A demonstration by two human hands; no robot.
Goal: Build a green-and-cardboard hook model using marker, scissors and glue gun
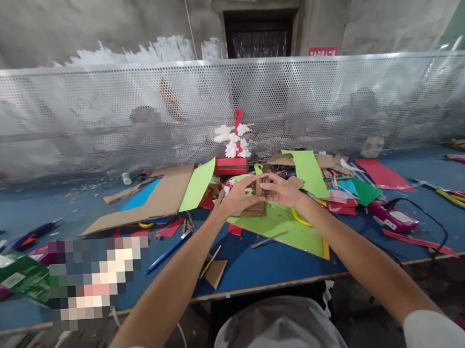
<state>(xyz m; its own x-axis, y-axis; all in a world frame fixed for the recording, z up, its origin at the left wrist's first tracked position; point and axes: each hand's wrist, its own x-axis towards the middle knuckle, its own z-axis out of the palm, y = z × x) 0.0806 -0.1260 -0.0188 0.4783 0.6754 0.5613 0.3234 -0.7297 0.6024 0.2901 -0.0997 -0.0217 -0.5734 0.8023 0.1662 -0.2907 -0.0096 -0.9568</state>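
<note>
My left hand [239,195] and my right hand [281,190] meet above the middle of the table. Their fingertips close from both sides on a small brown cardboard piece [258,187], partly hidden by the fingers. A bright green looped cutout [258,168] shows just above the fingers; whether it is joined to the cardboard I cannot tell. Under the hands lies a light green sheet [287,228] with brown cardboard scraps on it. Behind them stands a red box [231,166], with a red looped strip [238,122] and white flower-like clusters [234,145] rising above it.
Cardboard [170,191] and paper sheets lie to the left, near a blue pen [168,251]. On the right are a purple device [392,216] with a black cord, yellow-handled pliers [462,200] and a red sheet [382,174]. A perforated metal panel [196,102] borders the table's back.
</note>
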